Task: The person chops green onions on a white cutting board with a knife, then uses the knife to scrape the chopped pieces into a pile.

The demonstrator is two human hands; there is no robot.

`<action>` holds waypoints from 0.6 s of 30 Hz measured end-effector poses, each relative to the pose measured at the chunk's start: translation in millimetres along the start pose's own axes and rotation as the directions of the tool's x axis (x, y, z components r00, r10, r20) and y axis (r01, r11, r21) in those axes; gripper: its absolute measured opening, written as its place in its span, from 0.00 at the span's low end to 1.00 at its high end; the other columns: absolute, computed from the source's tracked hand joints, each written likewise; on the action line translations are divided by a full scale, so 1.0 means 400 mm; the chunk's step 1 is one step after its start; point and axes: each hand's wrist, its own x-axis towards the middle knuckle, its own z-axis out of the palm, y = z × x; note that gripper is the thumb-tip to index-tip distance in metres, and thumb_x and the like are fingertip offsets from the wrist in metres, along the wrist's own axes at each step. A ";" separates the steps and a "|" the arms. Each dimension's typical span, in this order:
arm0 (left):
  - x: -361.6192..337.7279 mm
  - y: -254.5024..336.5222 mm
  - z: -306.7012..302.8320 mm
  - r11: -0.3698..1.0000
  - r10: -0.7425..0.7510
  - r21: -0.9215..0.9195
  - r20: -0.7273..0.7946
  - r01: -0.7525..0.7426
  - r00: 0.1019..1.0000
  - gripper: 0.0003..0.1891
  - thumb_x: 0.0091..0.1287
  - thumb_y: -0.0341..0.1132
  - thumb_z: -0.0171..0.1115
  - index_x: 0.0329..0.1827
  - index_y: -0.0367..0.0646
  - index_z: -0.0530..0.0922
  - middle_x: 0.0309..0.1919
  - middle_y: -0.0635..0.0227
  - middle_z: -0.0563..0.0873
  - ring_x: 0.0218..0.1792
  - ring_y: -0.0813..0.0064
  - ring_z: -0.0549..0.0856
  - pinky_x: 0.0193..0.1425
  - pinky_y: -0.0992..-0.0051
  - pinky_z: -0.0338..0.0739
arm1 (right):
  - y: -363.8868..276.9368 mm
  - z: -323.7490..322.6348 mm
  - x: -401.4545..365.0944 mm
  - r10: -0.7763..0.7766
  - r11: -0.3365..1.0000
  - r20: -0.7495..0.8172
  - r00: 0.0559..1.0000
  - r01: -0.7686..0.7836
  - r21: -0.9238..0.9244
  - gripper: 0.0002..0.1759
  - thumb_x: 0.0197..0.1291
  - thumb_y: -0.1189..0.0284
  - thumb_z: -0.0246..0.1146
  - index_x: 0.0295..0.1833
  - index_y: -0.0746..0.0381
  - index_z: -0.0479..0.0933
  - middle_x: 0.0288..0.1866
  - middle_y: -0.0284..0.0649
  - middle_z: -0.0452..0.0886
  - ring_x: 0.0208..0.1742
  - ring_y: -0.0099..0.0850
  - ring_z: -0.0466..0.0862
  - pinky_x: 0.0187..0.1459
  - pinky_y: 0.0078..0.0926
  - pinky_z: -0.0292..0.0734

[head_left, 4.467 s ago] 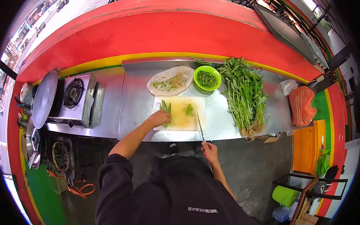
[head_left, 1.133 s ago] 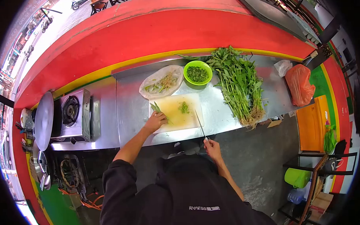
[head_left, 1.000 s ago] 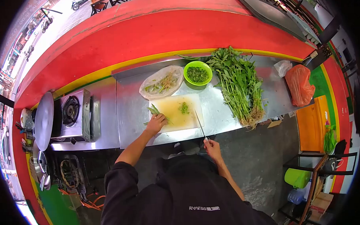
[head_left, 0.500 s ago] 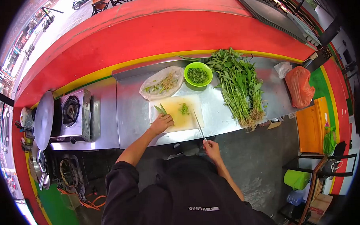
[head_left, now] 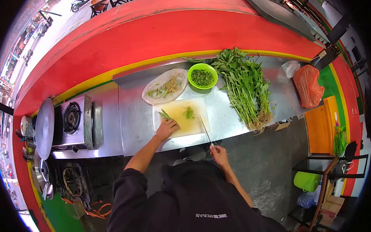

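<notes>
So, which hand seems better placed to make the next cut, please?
Probably the right hand: it holds the knife, blade tip over the cutting board, while the left hand holds the green leaves.

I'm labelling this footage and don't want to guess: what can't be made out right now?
All in the head view:
- Lower ends of the leaves: hidden under the left hand.
- Most of the handle of the knife: covered by the right hand.
- Contents of the orange bag: hidden by its plastic.
- Bottom of the green bowl: under chopped greens.
</notes>
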 end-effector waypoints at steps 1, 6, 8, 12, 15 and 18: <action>0.000 0.003 0.006 0.999 -0.031 0.025 -0.049 0.033 0.998 0.10 0.62 0.36 0.65 0.46 0.57 0.86 0.42 0.82 0.83 0.53 0.78 0.81 0.59 0.61 0.66 | -0.005 0.003 -0.002 -0.007 1.000 -0.014 1.000 0.007 0.003 0.22 0.75 0.55 0.65 0.32 0.60 0.78 0.21 0.26 0.75 0.18 0.14 0.68 0.19 0.18 0.60; 0.019 -0.019 0.020 0.988 -0.125 0.085 -0.084 0.132 0.989 0.09 0.62 0.36 0.65 0.45 0.56 0.87 0.41 0.80 0.83 0.51 0.77 0.82 0.59 0.58 0.67 | -0.030 0.005 -0.006 0.059 0.998 0.000 0.998 -0.059 0.003 0.21 0.74 0.56 0.65 0.33 0.61 0.79 0.23 0.27 0.76 0.19 0.14 0.69 0.20 0.19 0.61; 0.038 -0.036 0.022 0.978 -0.180 0.081 -0.123 0.190 0.976 0.08 0.62 0.35 0.65 0.43 0.56 0.88 0.39 0.78 0.83 0.50 0.76 0.82 0.60 0.56 0.67 | -0.038 0.009 -0.001 0.072 0.997 0.006 0.997 -0.072 -0.004 0.21 0.74 0.56 0.65 0.33 0.61 0.79 0.23 0.27 0.76 0.19 0.15 0.70 0.20 0.19 0.62; 0.051 -0.049 0.024 0.963 -0.264 0.025 -0.119 0.269 0.957 0.07 0.61 0.36 0.68 0.41 0.56 0.90 0.36 0.79 0.84 0.48 0.77 0.83 0.61 0.55 0.66 | -0.062 0.014 0.001 0.068 0.997 0.035 0.997 -0.066 -0.036 0.20 0.75 0.57 0.64 0.33 0.61 0.79 0.23 0.26 0.76 0.19 0.14 0.69 0.21 0.19 0.61; 0.047 -0.045 0.029 0.941 -0.337 -0.088 -0.154 0.327 0.929 0.07 0.61 0.34 0.70 0.42 0.56 0.89 0.36 0.80 0.84 0.46 0.76 0.84 0.59 0.57 0.64 | -0.074 0.036 0.012 0.028 0.997 0.037 0.999 -0.025 -0.068 0.20 0.75 0.58 0.64 0.33 0.62 0.79 0.22 0.26 0.76 0.20 0.14 0.68 0.22 0.19 0.61; 0.050 -0.034 0.039 0.912 -0.410 -0.117 -0.200 0.394 0.890 0.05 0.63 0.35 0.71 0.41 0.56 0.89 0.35 0.79 0.85 0.44 0.75 0.84 0.57 0.58 0.64 | -0.073 0.056 0.021 -0.031 0.993 0.051 0.998 0.037 -0.111 0.20 0.76 0.59 0.63 0.32 0.62 0.79 0.22 0.26 0.75 0.20 0.14 0.68 0.22 0.20 0.61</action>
